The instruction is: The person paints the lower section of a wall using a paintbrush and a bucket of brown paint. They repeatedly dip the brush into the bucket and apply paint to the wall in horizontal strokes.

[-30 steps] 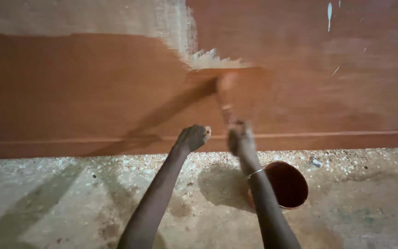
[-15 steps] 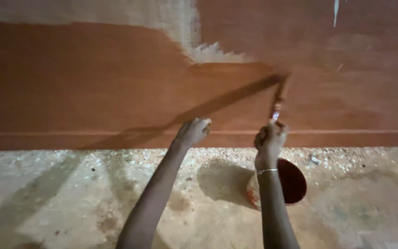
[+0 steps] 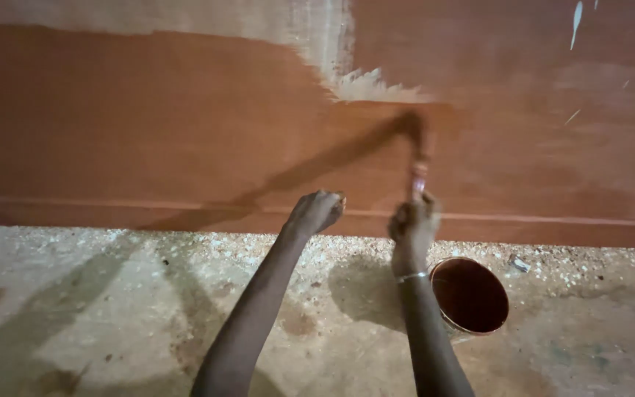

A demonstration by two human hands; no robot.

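Right hand [image 3: 413, 220] grip tight on brush [image 3: 418, 173], bristles up on wall [image 3: 148, 125]. Left hand [image 3: 316, 212] a loose fist, empty. Paint can [image 3: 470, 295] near, easy dipping.

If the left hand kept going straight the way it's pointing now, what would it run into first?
Most likely the reddish-brown painted board. The left hand, loosely closed and holding nothing, is already at the board's lower edge, with nothing visible between them. Depth is hard to judge from above, so it may already be touching.
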